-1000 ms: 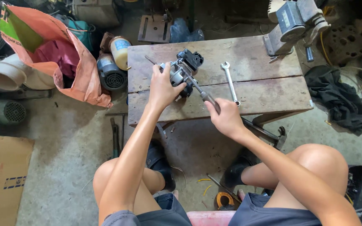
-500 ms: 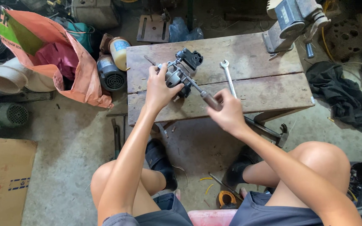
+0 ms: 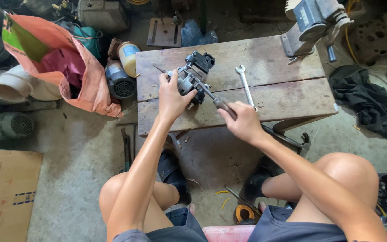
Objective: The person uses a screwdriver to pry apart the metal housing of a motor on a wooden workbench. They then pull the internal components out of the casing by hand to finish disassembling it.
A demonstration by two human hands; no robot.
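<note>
Person seated on a low pink stool, knees apart, leaning over a low wooden table.

Right hand: fingers wrapped tight round the handle of a screwdriver, near the table's front edge. Shaft runs up and left into a small grey metal machine part.

Left hand: curled over the part from the near side, fingers pressed on its body, pinning it to the table top. Part sits left of centre on the table, a black bracket at its far end.

Spanner lies loose just right of the screwdriver, not touched.

Risks, as I judge them:
- Tip slips off its seat; the shaft points toward the left hand's fingers, so a slip could jab them.
- Part is held by hand only. A hard twist could roll or skid it on the planks.
- Right wrist is close to the spanner; a jerk could knock it off the table.
- Bare knees below the edge: anything falling lands there.

Farther off: orange sack on the floor at left, a bench vice at the table's far right corner.
</note>
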